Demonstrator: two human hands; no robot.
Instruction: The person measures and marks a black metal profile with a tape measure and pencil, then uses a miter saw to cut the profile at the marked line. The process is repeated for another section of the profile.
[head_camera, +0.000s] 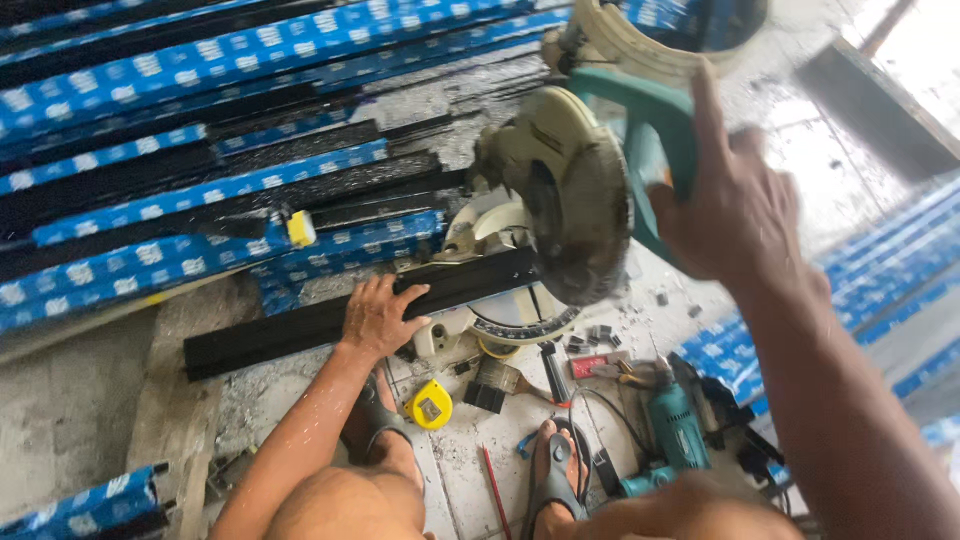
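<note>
Currently we are pressing the left hand (378, 318) flat on the black bar (330, 318) (stiff, long, probably light) lying across the miter saw (560, 190); right hand (735, 205) is gripping its teal handle (650, 140).

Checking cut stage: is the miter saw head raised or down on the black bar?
Raised. The saw head sits above the black bar, blade clear of it; right hand on handle, left hand pressing the bar.
</note>
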